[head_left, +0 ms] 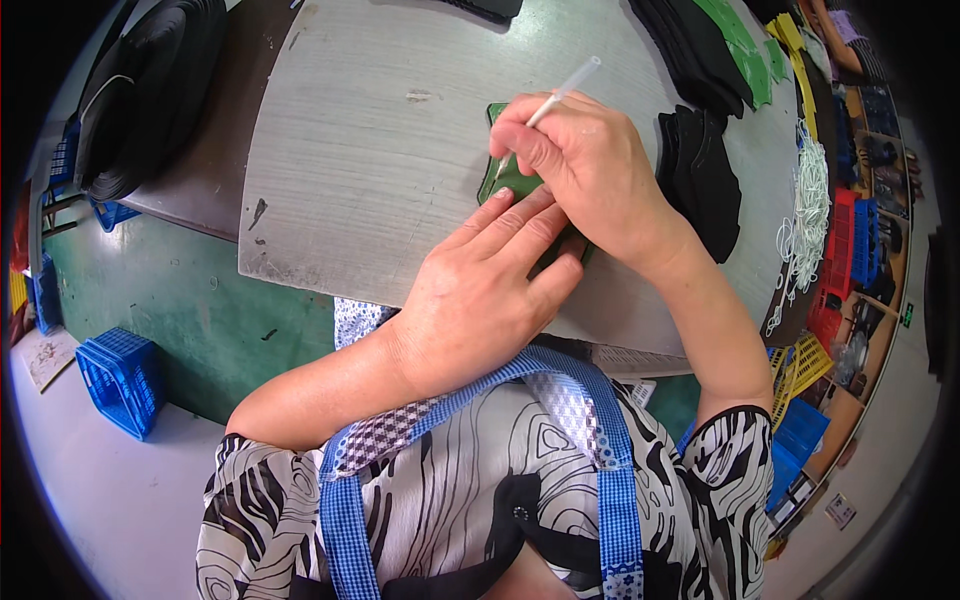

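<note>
A slim white pen with a clear end is pinched in my right hand, slanting up to the right. Its tip meets the edge of a green flat piece lying on the grey tabletop. Dark material shows along that piece's border and underneath. My left hand lies over the lower part of the green piece, fingers stretched out and pressing it down. Both hands hide much of the green piece, so its full outline cannot be seen.
Black fabric pieces are stacked to the right, with more black pieces and green sheets beyond. White cord lies tangled at the table's right edge. A big black roll stands at left. A blue crate sits on the floor.
</note>
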`<move>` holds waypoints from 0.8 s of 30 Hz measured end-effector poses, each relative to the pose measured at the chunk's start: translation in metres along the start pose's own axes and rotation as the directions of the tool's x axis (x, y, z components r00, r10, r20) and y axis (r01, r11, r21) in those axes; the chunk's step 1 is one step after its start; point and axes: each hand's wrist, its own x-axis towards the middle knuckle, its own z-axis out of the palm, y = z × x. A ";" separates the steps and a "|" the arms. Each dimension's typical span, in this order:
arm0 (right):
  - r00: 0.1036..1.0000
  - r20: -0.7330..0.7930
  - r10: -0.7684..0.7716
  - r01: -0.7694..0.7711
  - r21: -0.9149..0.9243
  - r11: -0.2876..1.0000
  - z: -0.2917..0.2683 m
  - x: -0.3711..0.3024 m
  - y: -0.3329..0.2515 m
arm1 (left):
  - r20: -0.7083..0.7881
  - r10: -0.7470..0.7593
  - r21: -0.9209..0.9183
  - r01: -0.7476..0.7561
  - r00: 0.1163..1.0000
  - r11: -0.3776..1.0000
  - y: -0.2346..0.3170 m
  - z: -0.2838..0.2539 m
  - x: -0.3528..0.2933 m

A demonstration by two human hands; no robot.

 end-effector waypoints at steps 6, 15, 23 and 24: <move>0.981 -0.193 -0.035 0.021 -0.077 0.997 0.003 0.015 0.001 | -0.044 0.014 0.007 -0.014 0.999 1.000 -0.001 0.003 0.001; 0.928 -0.292 0.231 -0.233 0.029 0.972 -0.022 -0.027 -0.001 | -0.029 -0.022 0.018 0.023 0.999 1.000 -0.001 -0.001 0.003; 0.930 -0.333 0.156 -0.186 -0.058 0.981 -0.015 -0.071 -0.007 | -0.011 -0.007 -0.016 0.007 1.000 1.000 -0.002 0.002 0.007; 0.938 -0.315 0.145 -0.191 -0.119 0.974 -0.015 -0.075 -0.011 | -0.021 -0.004 -0.007 0.004 1.000 1.000 -0.003 0.003 0.006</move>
